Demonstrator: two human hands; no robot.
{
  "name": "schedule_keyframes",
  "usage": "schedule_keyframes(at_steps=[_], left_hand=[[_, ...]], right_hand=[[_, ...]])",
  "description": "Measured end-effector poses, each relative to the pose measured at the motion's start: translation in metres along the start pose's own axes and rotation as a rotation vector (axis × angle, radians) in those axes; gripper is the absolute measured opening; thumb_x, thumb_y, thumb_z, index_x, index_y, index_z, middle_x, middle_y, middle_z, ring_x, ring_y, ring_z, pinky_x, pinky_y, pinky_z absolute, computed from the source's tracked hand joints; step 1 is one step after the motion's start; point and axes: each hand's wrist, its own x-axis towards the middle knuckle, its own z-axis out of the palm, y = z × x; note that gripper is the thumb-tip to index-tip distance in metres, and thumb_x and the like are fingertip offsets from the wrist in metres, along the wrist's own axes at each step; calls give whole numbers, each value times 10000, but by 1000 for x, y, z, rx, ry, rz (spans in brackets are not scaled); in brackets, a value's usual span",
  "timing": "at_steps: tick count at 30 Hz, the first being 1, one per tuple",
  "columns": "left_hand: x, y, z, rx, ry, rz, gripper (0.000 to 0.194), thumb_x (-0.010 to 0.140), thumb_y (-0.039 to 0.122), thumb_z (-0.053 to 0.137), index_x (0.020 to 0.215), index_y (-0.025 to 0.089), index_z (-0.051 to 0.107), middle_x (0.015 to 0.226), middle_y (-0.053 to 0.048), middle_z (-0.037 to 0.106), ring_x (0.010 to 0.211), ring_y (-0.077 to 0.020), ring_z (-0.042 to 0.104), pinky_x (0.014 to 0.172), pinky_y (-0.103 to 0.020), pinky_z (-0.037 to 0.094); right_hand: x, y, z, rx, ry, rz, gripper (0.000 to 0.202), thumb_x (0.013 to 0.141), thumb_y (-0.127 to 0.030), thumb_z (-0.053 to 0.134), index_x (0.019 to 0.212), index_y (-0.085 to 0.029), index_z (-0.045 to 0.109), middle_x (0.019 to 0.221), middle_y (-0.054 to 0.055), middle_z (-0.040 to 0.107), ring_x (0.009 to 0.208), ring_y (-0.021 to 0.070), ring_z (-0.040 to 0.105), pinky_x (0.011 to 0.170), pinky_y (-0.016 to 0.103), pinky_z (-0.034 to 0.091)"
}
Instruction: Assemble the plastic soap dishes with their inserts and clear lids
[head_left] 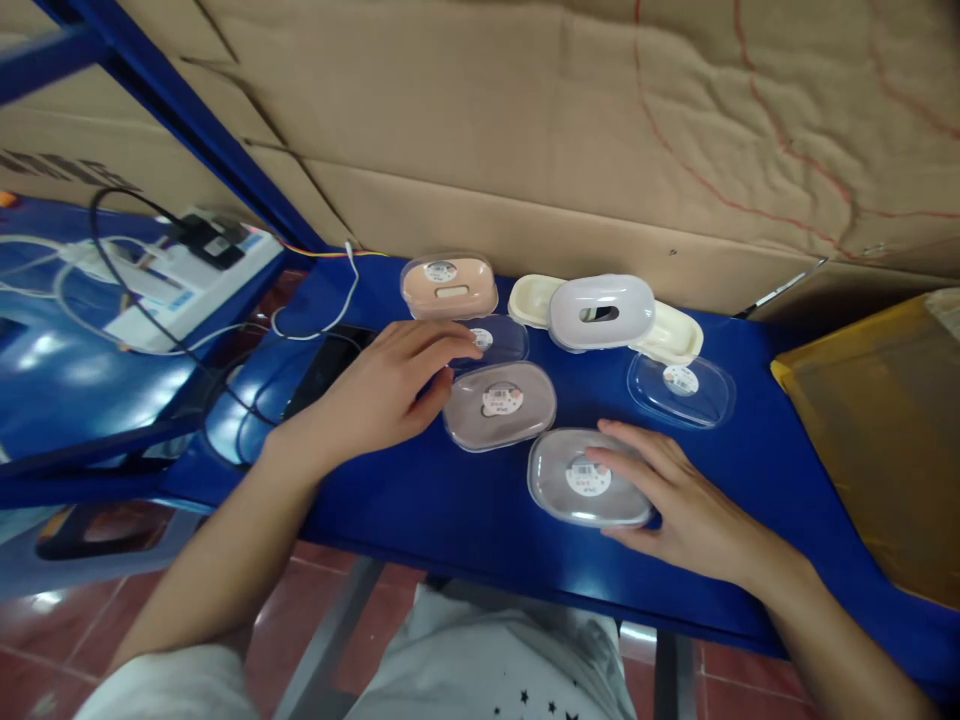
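My left hand hovers over the left side of the bench, fingers loosely apart, its fingertips at a clear plastic lid with a round label. Just below that lid lies a grey-mauve soap box with its clear cover on. My right hand wraps the right end of another grey covered soap box, fingers on top and thumb at the near side. A peach soap box under a clear cover sits behind my left hand. At the back, a pale lilac slotted tray rests across cream soap-box bases.
Another clear lid lies to the right. A yellow bin stands at the right end of the blue bench. White power strips and tangled cables are at the left; cardboard walls off the back.
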Motion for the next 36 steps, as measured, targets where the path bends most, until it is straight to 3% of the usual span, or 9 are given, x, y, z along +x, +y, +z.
schedule_keyframes(at_steps=[3,6,11,16,19,26,31,33,36], left_hand=[[-3,8,-2,-29,-49,-17,381,1082,364,589,1438,227,600,1486,-128,669,1417,-317,622,1174,-512,514],[-10,21,11,2,-139,-51,671,983,540,762,1545,249,538,1625,-162,556,1479,-381,570,1201,-570,503],[-31,42,31,-11,-177,-77,665,971,325,776,1569,235,499,1686,-186,466,1533,-388,511,1220,-588,497],[-57,65,26,-142,-271,9,727,921,183,768,1587,282,494,1734,-145,414,1543,-355,492,1203,-553,527],[-68,78,27,-112,-231,57,731,902,139,735,1587,265,512,1761,-164,359,1580,-389,432,1255,-624,453],[-89,94,42,2,-96,98,621,941,325,802,1519,236,593,1813,-198,239,1632,-444,349,1327,-700,273],[-100,91,42,4,-133,116,839,876,494,901,1585,241,531,1842,-258,3,1679,-500,219,1284,-767,271],[-102,90,42,6,-152,112,854,896,522,880,1614,248,507,1841,-263,22,1674,-495,241,1276,-769,280],[-104,88,43,-2,-178,112,822,943,565,823,1633,261,496,1835,-260,105,1663,-483,287,1276,-760,284]], right_hand=[[-3,9,-5,-39,40,31,781,975,-313,757,1674,-381,416,1768,101,401,1583,388,462,1209,635,503],[-4,21,-7,-105,103,65,748,1027,-402,705,1693,-377,366,1768,123,390,1589,395,448,1220,656,466],[-4,34,-5,-197,225,123,814,1043,-482,684,1737,-381,272,1744,166,405,1574,437,444,1195,676,446],[4,38,2,-213,305,114,860,1040,-489,696,1756,-393,231,1720,180,382,1575,453,418,1217,685,429],[12,35,6,-162,326,81,891,1018,-497,729,1757,-377,246,1664,187,422,1550,448,443,1238,686,431],[43,2,7,-20,125,-38,969,1005,-252,746,1778,-388,177,1793,152,304,1661,416,324,1282,649,447],[74,-7,-19,147,-190,-152,1212,877,-20,761,1783,-419,61,1876,47,102,1701,339,236,1309,531,448],[91,-3,-29,201,-224,-189,1123,910,-54,744,1779,-415,131,1864,22,166,1694,312,261,1318,514,436],[124,5,-30,225,-81,-229,791,1048,-130,584,1747,-376,308,1809,22,355,1668,265,347,1344,532,394]])
